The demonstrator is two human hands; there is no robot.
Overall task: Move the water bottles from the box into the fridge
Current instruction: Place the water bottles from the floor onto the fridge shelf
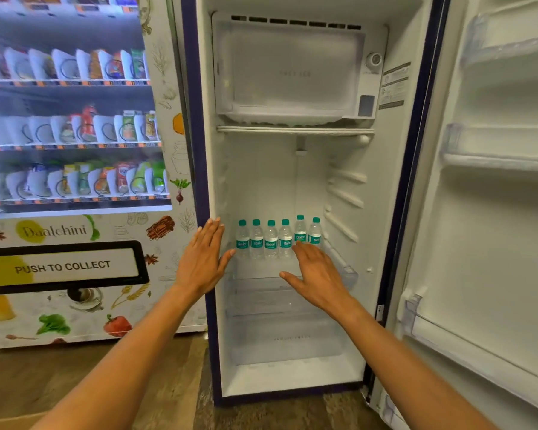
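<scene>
Several small water bottles with green caps and green labels stand upright in a row on the clear lower shelf of the open fridge. My left hand is flat with straight fingers just left of the row, its thumb close to the leftmost bottle. In front of the two rightmost bottles my right hand is spread open, fingertips close to their labels, holding nothing. A corner of the cardboard box shows at the bottom left edge.
The fridge door stands open on the right with bare door racks. A frosted freezer compartment fills the top of the fridge; a clear crisper drawer sits below the shelf. A snack vending machine stands to the left.
</scene>
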